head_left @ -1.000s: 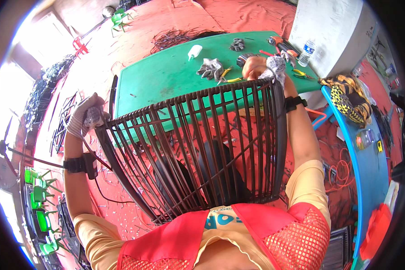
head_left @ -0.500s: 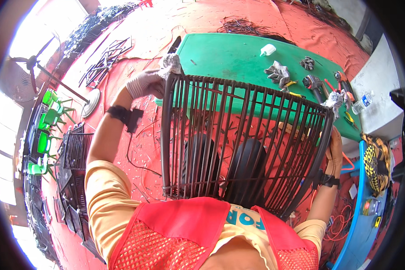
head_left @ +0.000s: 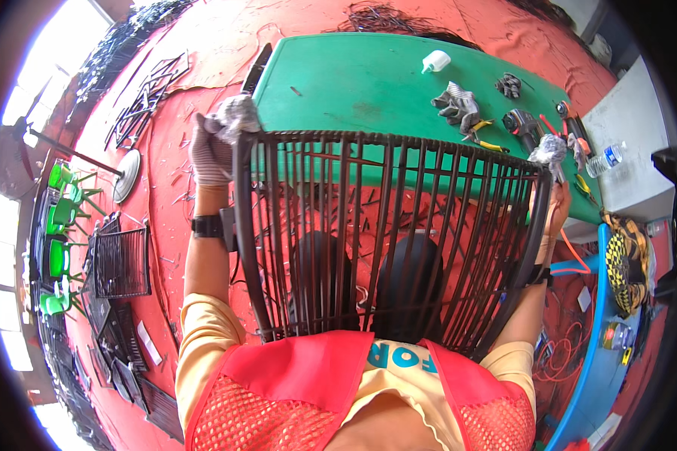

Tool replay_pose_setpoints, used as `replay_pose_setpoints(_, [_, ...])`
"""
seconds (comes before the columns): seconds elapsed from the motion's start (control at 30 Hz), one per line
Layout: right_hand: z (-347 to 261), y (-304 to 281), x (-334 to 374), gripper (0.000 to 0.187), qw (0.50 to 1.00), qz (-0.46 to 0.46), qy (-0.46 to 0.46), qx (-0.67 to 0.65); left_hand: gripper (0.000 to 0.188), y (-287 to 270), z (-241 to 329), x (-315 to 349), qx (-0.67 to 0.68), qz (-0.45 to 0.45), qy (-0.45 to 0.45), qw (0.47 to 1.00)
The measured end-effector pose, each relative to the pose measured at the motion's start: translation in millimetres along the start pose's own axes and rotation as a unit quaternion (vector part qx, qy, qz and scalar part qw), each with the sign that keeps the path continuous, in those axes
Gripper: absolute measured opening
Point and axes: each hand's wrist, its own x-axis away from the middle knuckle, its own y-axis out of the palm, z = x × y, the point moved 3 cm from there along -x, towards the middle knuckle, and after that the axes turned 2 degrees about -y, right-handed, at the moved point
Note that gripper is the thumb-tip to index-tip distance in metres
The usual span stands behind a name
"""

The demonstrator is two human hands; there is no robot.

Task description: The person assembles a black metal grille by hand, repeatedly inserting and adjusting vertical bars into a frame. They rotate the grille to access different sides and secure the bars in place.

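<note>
A dark brown wicker chair frame [head_left: 368, 140], strung with long rattan-like strands, stands upright between my arms and over my knees. Crumpled wrapping covers its two top corners: a left wrap [head_left: 237, 114] and a right wrap [head_left: 549, 149]. My left hand [head_left: 213, 156], in a striped grey glove, is closed at the left corner, its fingers against the wrap. On the other side my right hand [head_left: 555, 204] grips the right side rail just under its wrap; the rail hides part of its fingers.
Behind the frame is a green table [head_left: 338, 83] with a white bottle [head_left: 435, 61], grey gloves [head_left: 459, 105], pliers [head_left: 493, 146] and a power tool [head_left: 524, 128]. A blue bench [head_left: 590, 353] stands at right. Dark woven panels [head_left: 122, 263] and a fan stand [head_left: 128, 177] are at left.
My left hand has shifted from the inner side of the left corner to its outer side, wrist now lower and straighter. The frame's left side has moved left; my right hand keeps its hold.
</note>
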Motion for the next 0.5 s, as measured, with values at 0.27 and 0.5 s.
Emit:
replay_pose_setpoints(0.27, [8.0, 19.7, -15.7, 0.045, 0.992, 0.105, 0.071, -0.026, 0.048, 14.1, -5.9, 6.2, 0.018, 0.154, 0.106, 0.982])
replay_pose_setpoints(0.5, [36.5, -5.1, 13.1, 0.041, 0.938, 0.302, 0.146, 0.086, 0.052, -11.2, -22.5, 31.5, -0.053, 0.188, -0.049, 0.979])
